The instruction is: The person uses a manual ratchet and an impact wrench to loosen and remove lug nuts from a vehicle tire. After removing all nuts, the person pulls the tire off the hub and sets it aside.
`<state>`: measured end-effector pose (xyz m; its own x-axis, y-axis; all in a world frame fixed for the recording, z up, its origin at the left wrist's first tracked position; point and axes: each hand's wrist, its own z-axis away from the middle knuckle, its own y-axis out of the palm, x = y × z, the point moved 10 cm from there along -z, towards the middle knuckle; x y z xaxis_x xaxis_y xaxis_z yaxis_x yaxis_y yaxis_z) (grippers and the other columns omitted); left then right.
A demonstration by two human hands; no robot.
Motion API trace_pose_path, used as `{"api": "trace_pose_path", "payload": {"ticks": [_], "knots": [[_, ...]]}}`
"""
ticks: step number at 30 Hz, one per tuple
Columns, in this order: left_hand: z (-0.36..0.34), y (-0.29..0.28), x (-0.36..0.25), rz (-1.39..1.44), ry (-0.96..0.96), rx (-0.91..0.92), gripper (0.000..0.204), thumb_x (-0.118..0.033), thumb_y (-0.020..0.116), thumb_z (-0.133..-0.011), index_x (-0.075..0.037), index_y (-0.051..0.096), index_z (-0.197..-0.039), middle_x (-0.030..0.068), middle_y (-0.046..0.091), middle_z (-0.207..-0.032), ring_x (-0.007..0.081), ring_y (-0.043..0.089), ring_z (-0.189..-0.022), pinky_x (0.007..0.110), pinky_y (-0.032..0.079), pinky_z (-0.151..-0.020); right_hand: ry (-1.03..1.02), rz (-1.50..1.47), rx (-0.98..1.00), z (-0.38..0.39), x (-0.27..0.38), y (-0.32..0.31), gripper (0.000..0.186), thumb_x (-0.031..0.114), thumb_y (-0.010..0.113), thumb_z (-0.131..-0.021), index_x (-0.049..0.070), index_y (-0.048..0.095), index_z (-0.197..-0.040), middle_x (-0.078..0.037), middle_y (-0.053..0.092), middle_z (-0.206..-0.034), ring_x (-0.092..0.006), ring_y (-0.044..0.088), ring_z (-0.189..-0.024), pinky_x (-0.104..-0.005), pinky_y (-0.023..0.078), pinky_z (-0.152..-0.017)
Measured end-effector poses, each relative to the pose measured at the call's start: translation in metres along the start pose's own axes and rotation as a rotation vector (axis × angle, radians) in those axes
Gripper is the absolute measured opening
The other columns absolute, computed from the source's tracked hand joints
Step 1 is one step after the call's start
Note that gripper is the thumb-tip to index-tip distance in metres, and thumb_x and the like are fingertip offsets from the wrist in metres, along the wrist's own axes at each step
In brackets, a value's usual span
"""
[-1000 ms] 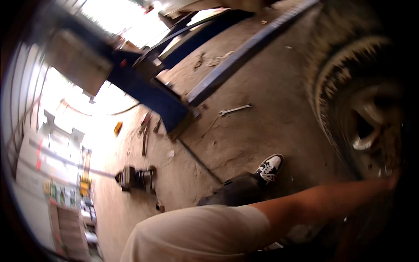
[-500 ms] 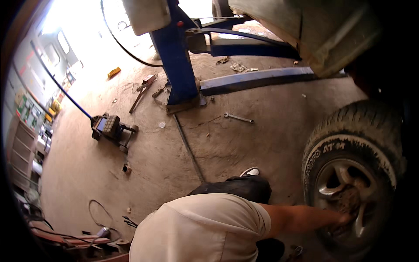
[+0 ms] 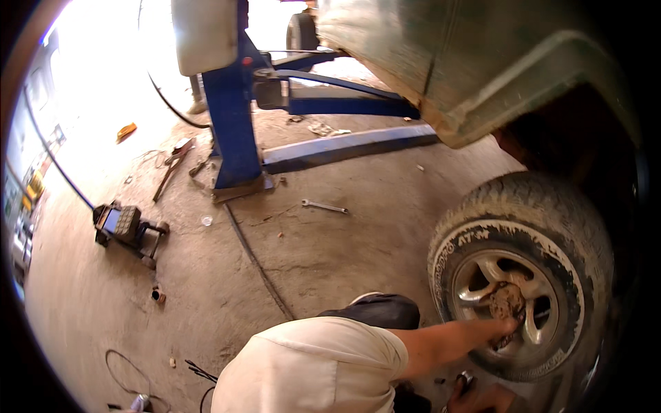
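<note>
My left arm stretches across to the muddy wheel (image 3: 465, 237), which has a silver spoked rim and a black tyre with white lettering. At the lower edge of the mud-caked hub (image 3: 507, 301), my left hand (image 3: 508, 328) is closed in a spoke opening. What its fingers hold is too dark to make out. Low at the right, close to the floor below the tyre, my right hand (image 3: 483, 398) has its fingers around a small shiny metal piece (image 3: 467, 377). Its exact kind does not show. My pale shirt (image 3: 296, 365) and dark-trousered knee (image 3: 385, 311) fill the lower middle.
A raised vehicle body (image 3: 392, 62) overhangs the wheel. Beyond stands a blue lift post (image 3: 236, 131) with its floor beam (image 3: 344, 146). A combination wrench (image 3: 324, 206), a long metal bar (image 3: 255, 265) and a trolley jack (image 3: 127, 227) are on the floor.
My view has swung to the right, so the scene sits further left. My right hand has come into sight at the shiny metal piece. My left hand stays at the wheel's hub.
</note>
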<state>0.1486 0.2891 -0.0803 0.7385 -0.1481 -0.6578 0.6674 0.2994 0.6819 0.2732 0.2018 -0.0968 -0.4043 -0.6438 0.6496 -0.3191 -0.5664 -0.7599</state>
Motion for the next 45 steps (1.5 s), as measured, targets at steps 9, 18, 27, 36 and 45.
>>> {"api": "trace_pose_path", "payload": {"ticks": [9,18,27,36,45], "knots": [[-0.002,-0.054,-0.021,-0.218,-0.132,-0.070,0.089,-0.069,0.031,-0.085,0.011,0.042,-0.125,0.0271,0.057,-0.098,0.0393,0.057,-0.089,0.068,0.020,-0.096,-0.220,0.309,-0.200,-0.028,0.089,-0.052,0.038,0.026,0.068,-0.076,0.005,0.058,-0.106,-0.018,0.060,-0.085,-0.0355,0.059,-0.075,-0.0400,0.048,-0.068],[-0.003,0.004,-0.009,0.217,-0.253,0.257,0.044,-0.057,0.025,-0.093,-0.014,0.034,-0.088,-0.0023,0.029,-0.057,0.0094,0.025,-0.043,0.024,0.024,-0.042,-0.248,0.389,-0.187,-0.047,0.069,-0.076,0.033,0.025,0.069,-0.073,0.001,0.058,-0.093,-0.017,0.061,-0.080,-0.0364,0.060,-0.072,-0.0420,0.048,-0.061],[-0.012,-0.002,-0.002,0.284,-0.296,0.260,0.050,-0.060,0.027,-0.091,-0.011,0.037,-0.087,-0.0015,0.031,-0.055,0.0095,0.031,-0.042,0.025,0.027,-0.040,-0.211,0.524,0.032,-0.071,0.061,-0.059,0.035,0.026,0.064,-0.079,0.002,0.057,-0.103,-0.017,0.061,-0.086,-0.0338,0.060,-0.078,-0.0408,0.049,-0.066],[-0.063,-0.010,0.021,0.074,-0.021,-0.020,0.058,-0.061,0.040,-0.086,-0.006,0.055,-0.093,0.0116,0.053,-0.064,0.0237,0.048,-0.049,0.040,0.037,-0.044,0.229,0.914,0.239,-0.060,0.079,-0.076,0.052,0.035,0.063,-0.076,0.007,0.050,-0.118,-0.021,0.055,-0.090,-0.0379,0.055,-0.093,-0.0468,0.046,-0.079],[-0.033,0.000,0.007,0.164,-0.171,0.047,0.061,-0.071,0.031,-0.084,-0.012,0.038,-0.068,0.0008,0.031,-0.046,0.0142,0.029,-0.035,0.030,0.026,-0.036,-0.235,0.663,-0.010,-0.064,0.067,-0.073,0.043,0.030,0.064,-0.076,-0.003,0.056,-0.103,-0.024,0.056,-0.081,-0.0406,0.052,-0.077,-0.0466,0.042,-0.070]]}}
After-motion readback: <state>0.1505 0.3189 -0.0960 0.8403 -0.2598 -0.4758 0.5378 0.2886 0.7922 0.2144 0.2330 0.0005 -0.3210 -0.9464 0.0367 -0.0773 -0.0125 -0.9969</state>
